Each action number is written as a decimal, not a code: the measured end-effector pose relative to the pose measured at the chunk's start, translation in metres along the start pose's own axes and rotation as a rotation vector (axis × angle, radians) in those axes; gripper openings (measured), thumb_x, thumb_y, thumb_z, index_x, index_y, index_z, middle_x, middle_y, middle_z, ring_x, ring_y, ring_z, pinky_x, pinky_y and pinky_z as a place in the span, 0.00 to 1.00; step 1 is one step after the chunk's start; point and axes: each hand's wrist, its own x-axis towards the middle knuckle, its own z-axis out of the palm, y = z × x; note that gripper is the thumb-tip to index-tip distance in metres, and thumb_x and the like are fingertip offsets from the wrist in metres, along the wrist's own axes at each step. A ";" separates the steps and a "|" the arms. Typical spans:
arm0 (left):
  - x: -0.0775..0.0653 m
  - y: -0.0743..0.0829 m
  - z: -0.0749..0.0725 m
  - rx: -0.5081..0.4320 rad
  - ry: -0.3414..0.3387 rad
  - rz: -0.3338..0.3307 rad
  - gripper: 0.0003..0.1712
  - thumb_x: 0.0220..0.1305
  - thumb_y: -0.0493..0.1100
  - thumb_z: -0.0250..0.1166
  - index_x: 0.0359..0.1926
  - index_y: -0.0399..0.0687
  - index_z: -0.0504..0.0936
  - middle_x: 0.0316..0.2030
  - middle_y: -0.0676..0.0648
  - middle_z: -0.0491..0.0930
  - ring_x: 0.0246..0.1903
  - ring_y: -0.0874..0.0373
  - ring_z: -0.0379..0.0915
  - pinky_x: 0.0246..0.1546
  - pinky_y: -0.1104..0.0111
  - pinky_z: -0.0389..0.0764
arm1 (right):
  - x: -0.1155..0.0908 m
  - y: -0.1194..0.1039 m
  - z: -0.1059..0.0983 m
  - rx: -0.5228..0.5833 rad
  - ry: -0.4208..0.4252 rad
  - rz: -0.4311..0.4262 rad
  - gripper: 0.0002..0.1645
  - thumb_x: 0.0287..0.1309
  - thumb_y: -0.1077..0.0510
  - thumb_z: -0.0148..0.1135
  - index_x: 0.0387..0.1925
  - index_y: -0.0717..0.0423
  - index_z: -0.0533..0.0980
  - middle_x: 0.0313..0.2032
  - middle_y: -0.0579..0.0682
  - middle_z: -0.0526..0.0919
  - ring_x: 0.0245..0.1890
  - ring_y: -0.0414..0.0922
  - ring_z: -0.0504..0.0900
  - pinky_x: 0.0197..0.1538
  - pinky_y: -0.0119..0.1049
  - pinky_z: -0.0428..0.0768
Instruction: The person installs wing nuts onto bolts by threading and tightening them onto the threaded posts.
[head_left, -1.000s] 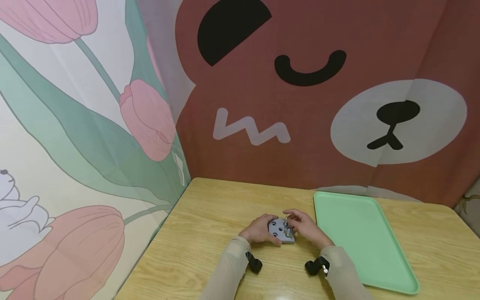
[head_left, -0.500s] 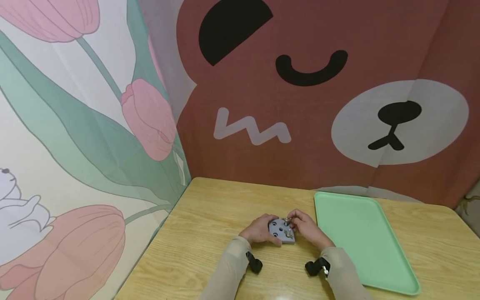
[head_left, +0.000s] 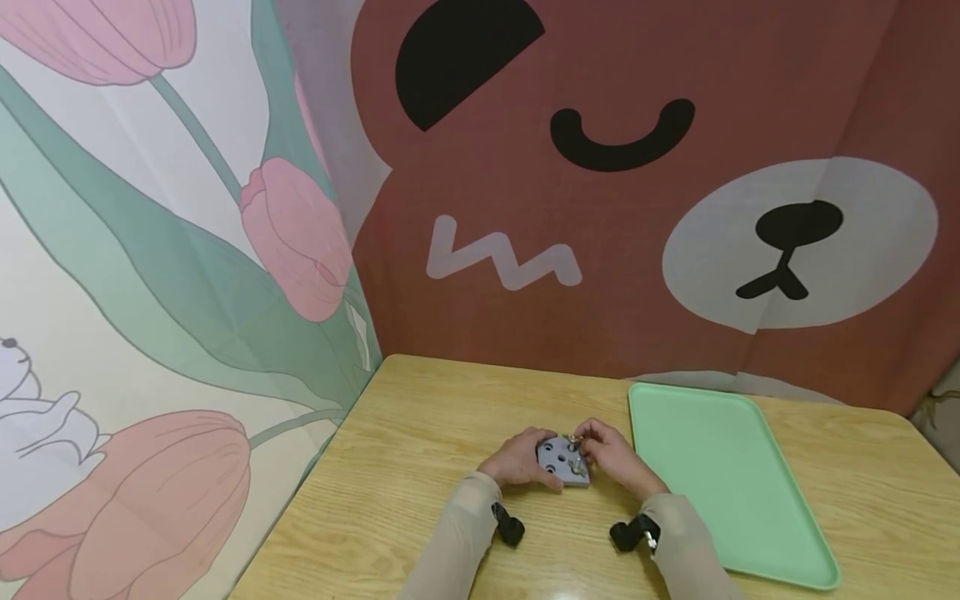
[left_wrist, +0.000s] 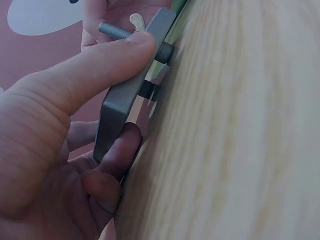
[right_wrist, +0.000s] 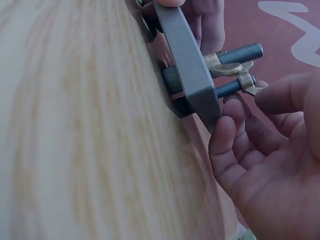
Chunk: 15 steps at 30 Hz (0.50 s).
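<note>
My left hand (head_left: 521, 461) holds a grey plate (head_left: 566, 478) with dark holes, thumb on top and fingers under it. In the left wrist view the plate (left_wrist: 127, 95) tilts close over the table. Two threaded bolts stick up through its right part, their dark heads (right_wrist: 171, 80) on the underside. A brass wing nut (right_wrist: 227, 69) sits on the thicker bolt (right_wrist: 249, 52). On the thinner bolt (right_wrist: 229, 88) is a second wing nut (right_wrist: 245, 81), whose wing is pinched by the fingertips of my right hand (head_left: 611, 457). Other right fingers curl beside the plate's edge.
A light green tray (head_left: 720, 483) lies on the wooden table (head_left: 420, 433) to the right of my right forearm. A brown bear-print curtain (head_left: 480, 325) hangs behind the table, a tulip-print curtain (head_left: 172, 333) at the left. Each wrist carries a small black camera (head_left: 510, 527).
My right index finger, raised and straighter a second ago, has curled in at the wing nut. The plate and my left hand stay in place.
</note>
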 end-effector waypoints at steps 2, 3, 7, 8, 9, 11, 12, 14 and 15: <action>0.000 0.000 0.001 0.001 0.001 0.001 0.48 0.39 0.53 0.80 0.63 0.52 0.70 0.53 0.55 0.71 0.42 0.64 0.67 0.45 0.67 0.68 | 0.000 0.001 0.000 -0.001 0.002 -0.002 0.10 0.64 0.72 0.43 0.40 0.66 0.71 0.36 0.56 0.75 0.33 0.47 0.73 0.34 0.37 0.73; 0.000 -0.001 0.001 0.002 0.001 0.000 0.48 0.39 0.54 0.80 0.63 0.52 0.70 0.53 0.55 0.71 0.42 0.65 0.67 0.45 0.67 0.68 | 0.000 0.002 0.000 0.004 0.002 -0.002 0.10 0.64 0.72 0.42 0.40 0.66 0.71 0.36 0.56 0.75 0.33 0.47 0.73 0.34 0.37 0.73; 0.000 0.000 0.001 0.005 -0.002 0.005 0.49 0.39 0.55 0.80 0.64 0.53 0.70 0.54 0.54 0.71 0.42 0.64 0.67 0.45 0.67 0.68 | 0.000 0.003 0.000 0.014 0.012 -0.008 0.08 0.66 0.70 0.44 0.39 0.66 0.72 0.36 0.56 0.76 0.33 0.47 0.74 0.34 0.37 0.73; 0.000 0.000 0.001 0.004 -0.003 0.004 0.49 0.39 0.55 0.80 0.64 0.53 0.70 0.54 0.54 0.70 0.42 0.64 0.67 0.45 0.67 0.68 | 0.000 0.003 0.000 -0.002 0.012 -0.015 0.07 0.67 0.69 0.45 0.39 0.66 0.71 0.37 0.56 0.76 0.33 0.47 0.74 0.34 0.37 0.73; 0.000 0.000 0.001 0.006 -0.003 0.004 0.49 0.39 0.55 0.80 0.64 0.53 0.70 0.54 0.54 0.70 0.42 0.64 0.67 0.45 0.67 0.68 | -0.001 0.002 0.000 -0.015 0.013 -0.021 0.06 0.67 0.69 0.47 0.40 0.65 0.72 0.37 0.55 0.76 0.33 0.47 0.74 0.34 0.38 0.74; -0.001 0.000 0.001 0.009 -0.001 0.004 0.49 0.39 0.55 0.80 0.64 0.52 0.69 0.54 0.54 0.71 0.43 0.64 0.67 0.46 0.67 0.68 | 0.000 0.003 0.001 -0.047 0.017 -0.031 0.08 0.66 0.67 0.49 0.44 0.64 0.72 0.37 0.55 0.76 0.33 0.46 0.74 0.34 0.38 0.74; -0.001 0.000 0.001 0.013 0.001 0.002 0.49 0.39 0.55 0.80 0.64 0.52 0.69 0.54 0.54 0.71 0.43 0.64 0.67 0.46 0.66 0.68 | 0.000 0.003 0.001 -0.060 0.015 -0.037 0.10 0.66 0.67 0.50 0.47 0.64 0.72 0.38 0.54 0.76 0.34 0.46 0.74 0.34 0.39 0.75; -0.001 0.001 0.001 0.019 0.003 -0.003 0.50 0.39 0.55 0.80 0.64 0.52 0.69 0.54 0.54 0.71 0.44 0.64 0.67 0.46 0.66 0.68 | 0.000 0.003 0.001 -0.087 0.012 -0.048 0.14 0.65 0.67 0.51 0.51 0.64 0.72 0.38 0.54 0.76 0.34 0.45 0.74 0.34 0.39 0.75; -0.001 0.001 0.001 0.020 0.003 -0.005 0.50 0.38 0.55 0.80 0.64 0.52 0.69 0.55 0.54 0.71 0.44 0.64 0.67 0.46 0.66 0.68 | 0.000 0.004 0.002 -0.096 0.015 -0.048 0.15 0.64 0.67 0.52 0.53 0.63 0.72 0.37 0.54 0.76 0.34 0.45 0.74 0.34 0.39 0.75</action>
